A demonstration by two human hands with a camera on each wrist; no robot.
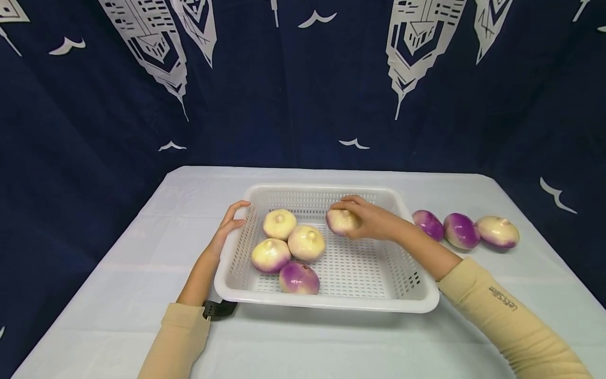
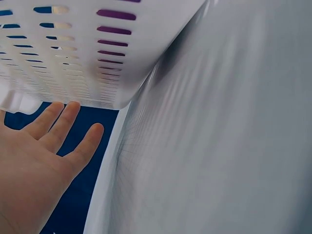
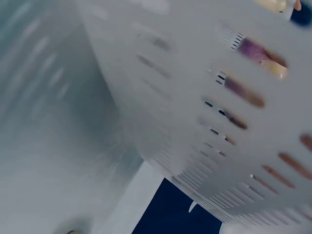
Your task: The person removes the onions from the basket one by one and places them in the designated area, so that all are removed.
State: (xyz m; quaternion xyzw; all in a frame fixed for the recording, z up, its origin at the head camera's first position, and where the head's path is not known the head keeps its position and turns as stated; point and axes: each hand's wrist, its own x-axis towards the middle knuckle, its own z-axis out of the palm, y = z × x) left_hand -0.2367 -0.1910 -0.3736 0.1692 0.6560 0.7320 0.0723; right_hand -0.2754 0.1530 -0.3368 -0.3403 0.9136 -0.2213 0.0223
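- The right hand (image 1: 371, 220) is curling its fingers and thumb around a glossy, rounded, cream-and-purple turnip-like vegetable (image 1: 342, 222), which is sitting directly beneath the fingertips, inside the basket's walls toward the back; whether it is touching the bottom, I cannot tell.
- The left hand (image 1: 223, 231) is holding nothing in its palm; its fingers are spreading apart and resting at the left rim of a white, rectangular, perforated plastic basket (image 1: 360, 268).
- Four more smooth, shiny turnip-like vegetables (image 1: 306, 243) are clustering in the basket's left part, left of the held one; three are showing cream tops with nubs, while the nearest is showing mostly purple skin.
- Three oval purple-and-cream vegetables (image 1: 461, 231) are lying in a row outside, right of the basket, beyond the right forearm.
- The basket is showing rounded corners, a smooth lip and slotted sides.
- A white-covered counter (image 1: 303, 345) is carrying everything.
- Dark navy fabric (image 1: 284, 95) with white printed buildings is hanging behind.
- Ribbed-looking beige sleeves (image 1: 516, 321) are covering both forearms.
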